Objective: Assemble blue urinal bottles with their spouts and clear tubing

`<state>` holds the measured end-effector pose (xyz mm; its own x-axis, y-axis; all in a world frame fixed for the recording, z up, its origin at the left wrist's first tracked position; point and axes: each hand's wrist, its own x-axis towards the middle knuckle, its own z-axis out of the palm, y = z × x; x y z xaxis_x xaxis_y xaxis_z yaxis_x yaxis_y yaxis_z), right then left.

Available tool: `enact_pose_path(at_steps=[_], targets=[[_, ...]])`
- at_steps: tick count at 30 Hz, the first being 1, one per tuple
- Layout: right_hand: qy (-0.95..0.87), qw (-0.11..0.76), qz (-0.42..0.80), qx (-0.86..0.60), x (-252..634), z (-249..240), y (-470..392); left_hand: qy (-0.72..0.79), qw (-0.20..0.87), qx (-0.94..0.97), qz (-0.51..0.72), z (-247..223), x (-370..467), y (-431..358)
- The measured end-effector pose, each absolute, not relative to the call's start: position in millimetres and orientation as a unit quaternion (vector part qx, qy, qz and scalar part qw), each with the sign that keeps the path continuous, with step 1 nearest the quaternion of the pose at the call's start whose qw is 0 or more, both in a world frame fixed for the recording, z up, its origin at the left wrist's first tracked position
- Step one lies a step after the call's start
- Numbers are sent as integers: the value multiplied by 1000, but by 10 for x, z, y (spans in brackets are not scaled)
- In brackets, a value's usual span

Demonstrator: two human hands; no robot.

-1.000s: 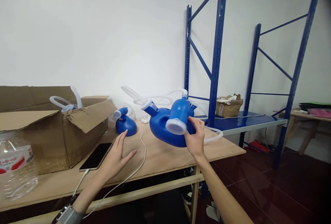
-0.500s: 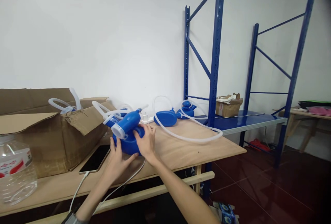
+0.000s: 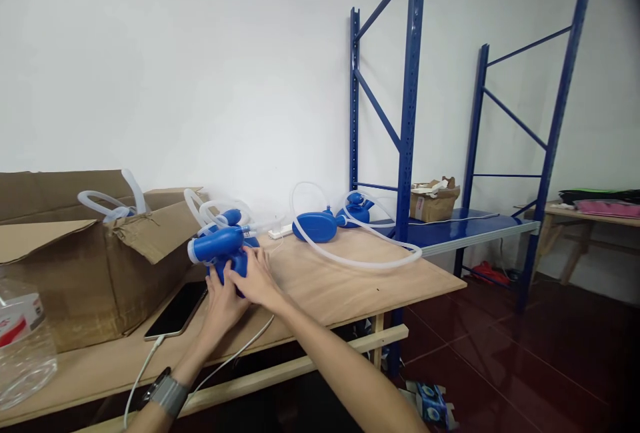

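A blue plastic urinal bottle (image 3: 220, 245) with a wide neck and a white cap is held over the left part of the table. The capped end points left, and a clear hose runs from its other end. My left hand (image 3: 223, 301) grips the lower body from the left and below. My right hand (image 3: 254, 277) is closed round the right side, fingers against the blue body. Both hands hide part of the bottle's body. Just behind it lies another blue bottle (image 3: 233, 217) with a coiled translucent hose (image 3: 194, 206).
At left are an open cardboard box (image 3: 85, 279), a clear water bottle (image 3: 25, 346) and a phone (image 3: 177, 309) with a white cable. More blue bottles (image 3: 315, 226) and a looping hose (image 3: 350, 261) lie right. Blue shelving (image 3: 407, 86) stands beyond the wooden table (image 3: 345, 293).
The bottle has turned, so its white cap now points left instead of toward me. Both hands have moved slightly left with it. The view has shifted a little to the right.
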<state>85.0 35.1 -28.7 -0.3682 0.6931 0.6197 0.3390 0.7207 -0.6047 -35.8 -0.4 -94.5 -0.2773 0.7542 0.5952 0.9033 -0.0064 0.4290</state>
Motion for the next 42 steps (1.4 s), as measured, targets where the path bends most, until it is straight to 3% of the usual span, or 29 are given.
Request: enact_pose_path(at_steps=[3,6,11,16,23,30,35,42], targets=[[-824,455,100,-321,1328,-280,603,-733,74,-552,-391,-824,-387,-28],[-791,437,14,-428,1906,-291,1036,-746,38,-561,-356,-706,-485,-66],[-756,295,39,-583,2571,-385,1760,-748,8,-583,-315,-630,-814,-10],[-771,211,42,-600,2688,-472,2262,-729,21,-614,-302,-630,-1260,212],[-786,173,-76,-588,2558,-421,2855,-685,68,-644,-334,-627,-1647,427],[-760,222,-127,-597,2677,-509,2743,-761,91,-570,-297,-615,-1434,262],[-800,228,-178,-526,2837,-530,2427,-785,85,-548,-278,-552,-1270,297],[-887,153,-69,-431,2849,-621,2290,-798,128,-517,-282,-691,-1038,581]])
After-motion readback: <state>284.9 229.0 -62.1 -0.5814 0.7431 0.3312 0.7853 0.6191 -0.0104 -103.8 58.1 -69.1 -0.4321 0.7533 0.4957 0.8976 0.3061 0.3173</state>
